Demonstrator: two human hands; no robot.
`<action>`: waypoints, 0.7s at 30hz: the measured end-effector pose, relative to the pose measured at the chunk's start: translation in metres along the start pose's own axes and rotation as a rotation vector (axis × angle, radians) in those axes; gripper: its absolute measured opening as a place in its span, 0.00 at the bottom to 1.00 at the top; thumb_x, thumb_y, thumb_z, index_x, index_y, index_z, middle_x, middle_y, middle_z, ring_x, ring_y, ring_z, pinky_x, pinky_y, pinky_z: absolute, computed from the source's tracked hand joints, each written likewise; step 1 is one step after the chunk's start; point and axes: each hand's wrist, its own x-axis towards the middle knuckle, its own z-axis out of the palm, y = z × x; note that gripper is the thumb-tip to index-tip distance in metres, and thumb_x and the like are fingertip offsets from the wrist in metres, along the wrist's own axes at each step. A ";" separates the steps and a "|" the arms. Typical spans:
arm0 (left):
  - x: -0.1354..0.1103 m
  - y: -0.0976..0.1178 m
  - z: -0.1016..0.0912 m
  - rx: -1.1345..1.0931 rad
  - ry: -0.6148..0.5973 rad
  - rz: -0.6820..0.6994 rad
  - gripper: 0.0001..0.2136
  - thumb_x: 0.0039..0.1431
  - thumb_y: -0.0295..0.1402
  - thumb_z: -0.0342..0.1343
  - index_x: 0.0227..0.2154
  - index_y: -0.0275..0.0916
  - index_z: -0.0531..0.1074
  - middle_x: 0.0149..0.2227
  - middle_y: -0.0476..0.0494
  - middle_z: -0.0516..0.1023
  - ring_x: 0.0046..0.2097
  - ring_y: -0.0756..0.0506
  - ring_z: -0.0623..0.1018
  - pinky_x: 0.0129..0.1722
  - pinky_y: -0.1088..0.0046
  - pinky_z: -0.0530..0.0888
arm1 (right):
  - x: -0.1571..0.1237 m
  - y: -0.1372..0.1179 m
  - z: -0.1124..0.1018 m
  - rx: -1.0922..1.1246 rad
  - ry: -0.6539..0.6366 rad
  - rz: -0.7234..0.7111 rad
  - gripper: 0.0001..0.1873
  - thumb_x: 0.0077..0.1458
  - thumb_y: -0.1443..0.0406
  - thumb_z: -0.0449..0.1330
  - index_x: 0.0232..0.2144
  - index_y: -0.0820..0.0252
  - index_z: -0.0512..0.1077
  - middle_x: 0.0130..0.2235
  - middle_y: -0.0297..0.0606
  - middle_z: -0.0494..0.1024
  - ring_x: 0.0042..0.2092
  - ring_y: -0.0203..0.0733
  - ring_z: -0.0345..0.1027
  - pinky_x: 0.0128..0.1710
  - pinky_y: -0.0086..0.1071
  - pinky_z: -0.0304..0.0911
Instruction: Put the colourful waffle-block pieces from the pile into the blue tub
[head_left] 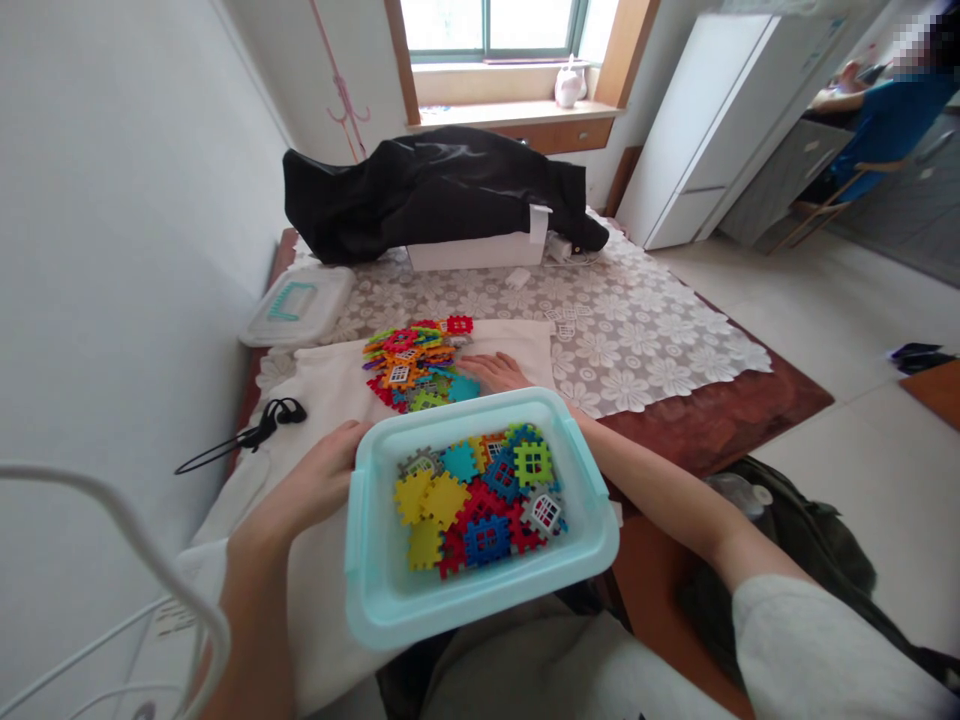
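Observation:
A light-blue plastic tub (pixel 480 612) is tilted toward me near the table's front edge. Inside it lie toothed plastic building tiles (pixel 487 540) in yellow, red, blue, green and grey, some with window grids. My left hand (pixel 334 462) grips the tub's left side, its fingertips hidden behind the rim. Beyond the tub, my right hand (pixel 495 372) reaches past its right side and rests against the right edge of a heap of similar tiles (pixel 409 365) on a cream cloth. The right fingers are stretched out, partly over the tiles; none is visibly held.
A clear lid with a teal handle (pixel 300 305) lies at back left. Black earphones (pixel 274 420) are on the cloth (pixel 330 375). A black cover (pixel 442 180) drapes over a white box at the back. A white cable (pixel 127 530) curves at front left. A person in blue (pixel 892 130) sits far right.

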 end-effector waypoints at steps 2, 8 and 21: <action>0.000 -0.002 -0.001 -0.035 -0.005 -0.008 0.14 0.54 0.47 0.66 0.37 0.44 0.85 0.42 0.40 0.90 0.44 0.31 0.87 0.46 0.60 0.84 | 0.002 0.000 0.001 -0.027 -0.046 0.023 0.38 0.72 0.59 0.61 0.80 0.59 0.63 0.80 0.55 0.66 0.84 0.64 0.50 0.84 0.68 0.34; 0.001 -0.018 -0.004 -0.042 0.101 -0.076 0.16 0.59 0.50 0.67 0.39 0.43 0.83 0.39 0.40 0.90 0.41 0.34 0.86 0.40 0.63 0.82 | 0.002 0.002 -0.003 0.068 0.007 -0.080 0.33 0.68 0.59 0.62 0.72 0.63 0.71 0.70 0.57 0.78 0.74 0.62 0.69 0.82 0.64 0.44; 0.007 0.008 0.016 -0.866 0.801 0.139 0.24 0.45 0.48 0.84 0.39 0.46 0.80 0.39 0.51 0.83 0.36 0.48 0.81 0.42 0.67 0.86 | 0.004 0.008 -0.012 0.058 -0.081 -0.134 0.29 0.70 0.56 0.62 0.69 0.58 0.77 0.65 0.51 0.82 0.70 0.58 0.69 0.76 0.53 0.52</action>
